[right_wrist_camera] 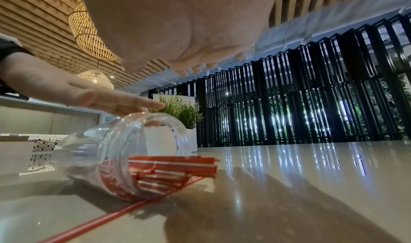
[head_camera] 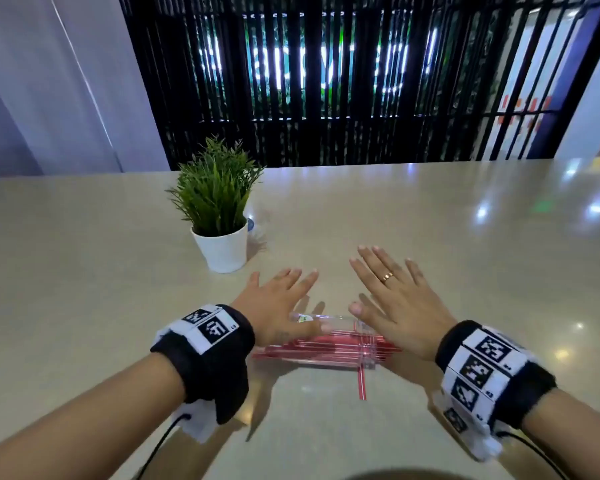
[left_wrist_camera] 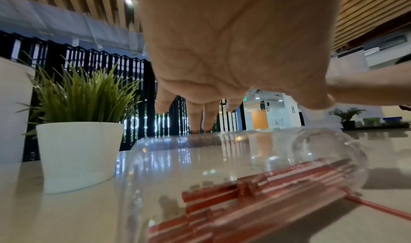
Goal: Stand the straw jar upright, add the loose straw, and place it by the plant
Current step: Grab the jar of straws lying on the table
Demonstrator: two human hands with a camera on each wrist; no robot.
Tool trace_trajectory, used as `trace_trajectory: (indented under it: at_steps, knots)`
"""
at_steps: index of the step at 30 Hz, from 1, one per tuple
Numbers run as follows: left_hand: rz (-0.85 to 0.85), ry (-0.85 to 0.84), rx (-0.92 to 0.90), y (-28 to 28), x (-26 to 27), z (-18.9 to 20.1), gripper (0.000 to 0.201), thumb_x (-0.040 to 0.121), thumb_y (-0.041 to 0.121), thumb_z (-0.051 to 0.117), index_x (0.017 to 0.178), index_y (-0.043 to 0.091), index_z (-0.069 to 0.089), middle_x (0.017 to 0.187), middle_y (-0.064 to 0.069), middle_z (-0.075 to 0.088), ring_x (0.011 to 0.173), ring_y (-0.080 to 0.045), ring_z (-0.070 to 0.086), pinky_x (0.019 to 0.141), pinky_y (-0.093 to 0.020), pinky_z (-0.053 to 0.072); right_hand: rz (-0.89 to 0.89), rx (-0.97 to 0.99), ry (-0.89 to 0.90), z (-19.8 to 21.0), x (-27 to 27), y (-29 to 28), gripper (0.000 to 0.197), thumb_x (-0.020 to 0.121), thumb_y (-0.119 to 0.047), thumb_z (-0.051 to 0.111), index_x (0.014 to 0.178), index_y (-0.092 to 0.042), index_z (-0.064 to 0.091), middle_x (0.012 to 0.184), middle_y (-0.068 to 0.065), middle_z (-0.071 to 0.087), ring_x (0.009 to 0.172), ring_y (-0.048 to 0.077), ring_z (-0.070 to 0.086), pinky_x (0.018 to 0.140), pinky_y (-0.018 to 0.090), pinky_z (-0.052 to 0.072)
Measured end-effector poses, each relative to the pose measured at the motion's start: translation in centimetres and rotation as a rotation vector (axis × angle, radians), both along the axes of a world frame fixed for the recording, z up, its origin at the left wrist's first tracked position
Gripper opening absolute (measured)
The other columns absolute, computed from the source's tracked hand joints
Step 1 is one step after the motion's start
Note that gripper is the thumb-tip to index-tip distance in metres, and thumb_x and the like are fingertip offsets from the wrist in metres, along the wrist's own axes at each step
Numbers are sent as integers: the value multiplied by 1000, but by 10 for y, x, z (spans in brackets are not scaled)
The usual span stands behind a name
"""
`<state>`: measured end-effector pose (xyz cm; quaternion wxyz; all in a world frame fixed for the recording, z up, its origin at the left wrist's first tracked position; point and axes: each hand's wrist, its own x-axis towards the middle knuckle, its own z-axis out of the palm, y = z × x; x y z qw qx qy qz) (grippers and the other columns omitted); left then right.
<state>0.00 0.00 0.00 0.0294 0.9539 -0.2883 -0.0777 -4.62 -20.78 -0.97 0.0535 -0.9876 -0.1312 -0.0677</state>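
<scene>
Both wrists are wearing black bands with square code markers; we are reading no words. Our left hand (head_camera: 277, 304) and right hand (head_camera: 394, 299) are hovering flat, fingers spread, gripping nothing. One clear straw jar (head_camera: 329, 341) is lying sideways on the tabletop (head_camera: 465, 265), one loose straw (head_camera: 361, 382) beside its mouth, one plant (head_camera: 219, 216) near.

light: dim indoor, backlit via black slatted screen (head_camera: 326, 81) | glare: spots on glossy beige counter (head_camera: 499, 237) far right corner | shadows: soft, under hands | blur: wrist views, near palms out of focus | distortion: wide-angle bend at edges
</scene>
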Motion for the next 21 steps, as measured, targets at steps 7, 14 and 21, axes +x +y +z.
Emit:
trace_trajectory:
  at_steps: [7,14,21]
  knots:
    - [-92,91,14,1,-1,-19,102,73,60,58,143,28,-10,142,-7,41,125,-25,41,105,-39,31,-7,22,35,-3,-3,-6,87,61,-74,-19,138,-34,-16,143,-17,-25,131,-1,-26,112,39,-11]
    - [-73,5,25,-5,-1,-26,84,68,54,63,137,29,21,125,1,44,116,-20,40,92,-41,31,-65,99,66,-1,-12,-8,82,69,-67,-11,143,-34,-1,155,-11,-6,138,0,-10,113,34,5]
    - [-39,34,-70,-6,0,-23,75,70,48,64,131,24,27,125,2,40,113,-16,35,91,-39,34,-174,169,125,17,-15,-10,67,84,-59,5,144,-28,10,152,-1,27,138,17,24,108,39,23]
